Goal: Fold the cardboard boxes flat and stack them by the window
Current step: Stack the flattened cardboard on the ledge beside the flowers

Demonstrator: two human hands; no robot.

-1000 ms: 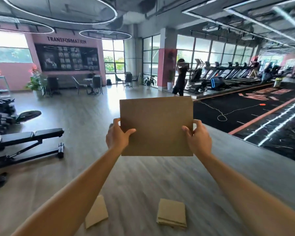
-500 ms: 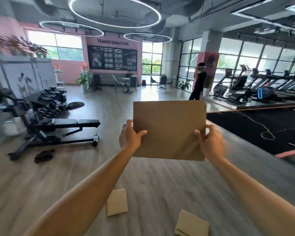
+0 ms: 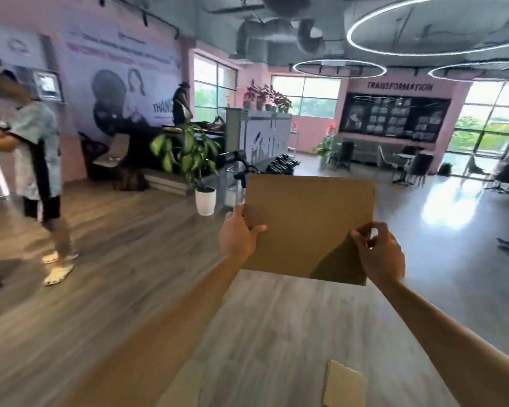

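A flattened brown cardboard box (image 3: 309, 224) is held upright in front of me at arm's length. My left hand (image 3: 239, 235) grips its left edge, thumb on the near face. My right hand (image 3: 378, 254) holds the lower right corner with curled fingers. Another flat piece of cardboard (image 3: 344, 383) lies on the wooden floor at the bottom right, partly cut off by the frame edge.
A person (image 3: 39, 171) walks at the left. A potted plant (image 3: 194, 168) in a white pot stands ahead, with a counter (image 3: 265, 133) and dumbbell rack (image 3: 282, 165) behind. Chairs and tables (image 3: 412, 163) sit by tall windows (image 3: 488, 124) at the right.
The view has swung far to the left; the bench and treadmills have left the frame and a walking person has come in. The box stays gripped in both hands.
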